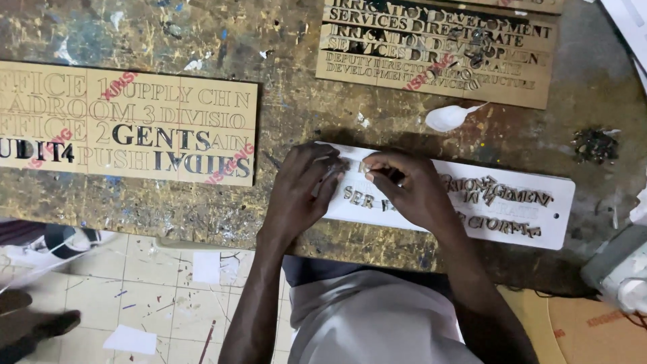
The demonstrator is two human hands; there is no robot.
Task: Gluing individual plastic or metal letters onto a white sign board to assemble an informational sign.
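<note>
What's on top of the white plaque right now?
On the white plaque lie small gold cut-out letters in rows. Both hands rest on its left part: left hand, right hand. Letters beneath the hands are covered, and whether the fingers pinch one cannot be seen.

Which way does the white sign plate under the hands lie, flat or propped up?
Flat: the white sign plate lies face-up on the workbench, both hands resting on it.

- Left hand [300, 192] and right hand [404, 189] are pressing on a white sign plate [552, 216] lying near the worktop's [290, 108] front edge.
- Gold cut-out letters [364, 199] are sitting on it.
</note>
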